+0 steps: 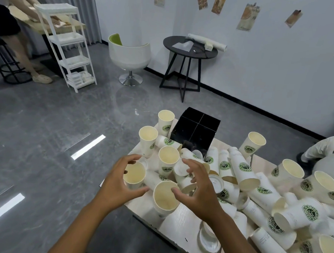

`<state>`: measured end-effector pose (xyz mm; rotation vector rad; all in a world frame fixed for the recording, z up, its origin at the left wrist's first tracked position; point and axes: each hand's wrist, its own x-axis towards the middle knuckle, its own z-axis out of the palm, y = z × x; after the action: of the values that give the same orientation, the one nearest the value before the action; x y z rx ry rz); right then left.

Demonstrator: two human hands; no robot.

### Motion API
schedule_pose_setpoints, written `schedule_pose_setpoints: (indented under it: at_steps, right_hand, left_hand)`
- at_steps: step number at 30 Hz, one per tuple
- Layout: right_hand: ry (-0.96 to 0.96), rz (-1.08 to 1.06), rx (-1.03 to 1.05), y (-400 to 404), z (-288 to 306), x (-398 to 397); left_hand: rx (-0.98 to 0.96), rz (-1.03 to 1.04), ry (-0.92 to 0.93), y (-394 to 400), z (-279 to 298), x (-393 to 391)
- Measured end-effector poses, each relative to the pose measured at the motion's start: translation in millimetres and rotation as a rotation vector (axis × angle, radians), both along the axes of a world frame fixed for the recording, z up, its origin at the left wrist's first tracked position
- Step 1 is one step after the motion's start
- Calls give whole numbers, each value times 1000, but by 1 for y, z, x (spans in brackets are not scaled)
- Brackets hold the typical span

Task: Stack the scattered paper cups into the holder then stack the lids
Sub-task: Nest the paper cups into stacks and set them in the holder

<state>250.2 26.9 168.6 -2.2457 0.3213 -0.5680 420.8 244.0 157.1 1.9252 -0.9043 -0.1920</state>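
Note:
Several white paper cups with green logos lie scattered on a pale wooden table, some upright, some on their sides. An upright cup stands near the table's front corner between my hands. My left hand hovers with spread, curved fingers over another upright cup. My right hand hovers with spread fingers over lying cups, holding nothing. A black four-compartment holder stands at the table's far edge. Clear lids lie near the front.
A person's light sleeve rests at the table's right. Beyond the table are a grey floor, a white chair, a round black side table, a white shelf rack and another person at the far left.

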Motion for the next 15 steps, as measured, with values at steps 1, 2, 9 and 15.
schedule_pose_setpoints:
  at_steps: [1,2,9,15]
  right_hand:
    - [-8,-9,-5,-3,1,5]
    - [-14,-18,-17,-6,2,11]
    - [68,-53,-72,-31,-16,56]
    - [273,-19,-140,-55,-49,99]
  left_hand:
    - [-1,7,5,1,-2,7]
    - [-3,15,10,1,-3,13]
    - [56,-10,30,2,-17,57]
    - [154,-29,61,5,-37,83]
